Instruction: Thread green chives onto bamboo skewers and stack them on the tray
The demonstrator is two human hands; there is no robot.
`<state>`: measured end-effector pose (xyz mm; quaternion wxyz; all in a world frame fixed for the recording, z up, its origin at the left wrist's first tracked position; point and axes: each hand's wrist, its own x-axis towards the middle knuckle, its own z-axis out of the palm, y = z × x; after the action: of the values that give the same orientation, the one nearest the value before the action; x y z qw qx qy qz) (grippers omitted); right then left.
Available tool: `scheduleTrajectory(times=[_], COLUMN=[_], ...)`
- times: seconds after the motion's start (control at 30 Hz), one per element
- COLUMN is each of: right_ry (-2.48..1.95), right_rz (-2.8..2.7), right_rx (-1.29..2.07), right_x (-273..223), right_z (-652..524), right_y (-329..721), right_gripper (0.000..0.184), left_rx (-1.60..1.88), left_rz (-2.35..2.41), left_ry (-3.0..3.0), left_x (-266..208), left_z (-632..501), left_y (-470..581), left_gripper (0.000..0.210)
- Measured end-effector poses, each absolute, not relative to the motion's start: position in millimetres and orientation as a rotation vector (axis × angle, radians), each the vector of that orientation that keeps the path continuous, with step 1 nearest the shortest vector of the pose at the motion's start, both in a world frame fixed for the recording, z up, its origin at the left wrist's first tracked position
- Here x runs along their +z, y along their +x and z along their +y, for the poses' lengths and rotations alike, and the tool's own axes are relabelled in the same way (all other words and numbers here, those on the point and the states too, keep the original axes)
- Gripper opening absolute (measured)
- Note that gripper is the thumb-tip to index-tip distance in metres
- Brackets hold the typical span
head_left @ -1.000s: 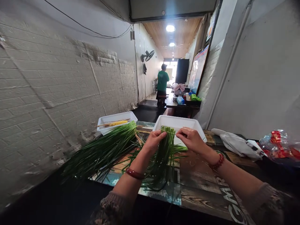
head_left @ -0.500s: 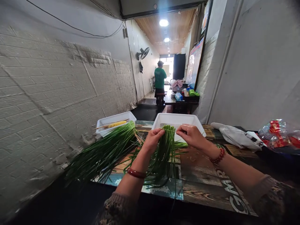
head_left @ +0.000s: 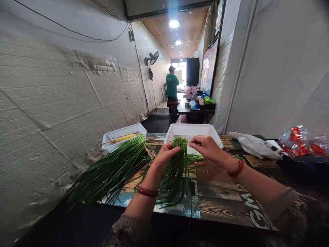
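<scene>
A row of green garlic chives (head_left: 179, 164) hangs from my left hand (head_left: 166, 156), cut ends up and long leaves trailing down to the table. My left thumb lies across the front of the stalks near their top, with the fingers closed behind. My right hand (head_left: 204, 146) is just to the right, its thumb and forefinger pinching a thin wooden skewer (head_left: 188, 144) that runs crosswise into the upper stalks. Most of the skewer is hidden by chives and fingers. Loose chives (head_left: 195, 158) lie behind the hanging row.
Left lies a big heap of skewered chives (head_left: 113, 168), against a white tray (head_left: 106, 136) with yellow-banded skewers (head_left: 124, 138). Another white tray (head_left: 218, 137) stands behind my hands. A white cap (head_left: 253, 146) and clear-and-red plastic packaging (head_left: 295, 142) lie right. A person (head_left: 172, 85) stands far back.
My left thumb has moved rightward onto the front of the chives. My right hand still pinches the skewer at the right. The whole view has shifted slightly.
</scene>
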<state>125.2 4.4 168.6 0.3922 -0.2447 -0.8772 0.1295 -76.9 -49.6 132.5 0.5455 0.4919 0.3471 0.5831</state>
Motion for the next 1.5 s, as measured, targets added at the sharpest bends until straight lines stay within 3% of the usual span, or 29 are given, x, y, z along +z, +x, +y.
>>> scheduleTrajectory(times=[1.5], right_ry=[-0.686], right_rz=[-2.252], right_rx=[0.321], right_x=[161.8], right_z=[0.6], right_y=[136.3], right_gripper=[0.015], left_rx=[1.535], left_rz=[0.955], left_ry=[1.164], left_x=[123.6], left_z=[-44.4], left_y=[-72.1], left_gripper=[0.028])
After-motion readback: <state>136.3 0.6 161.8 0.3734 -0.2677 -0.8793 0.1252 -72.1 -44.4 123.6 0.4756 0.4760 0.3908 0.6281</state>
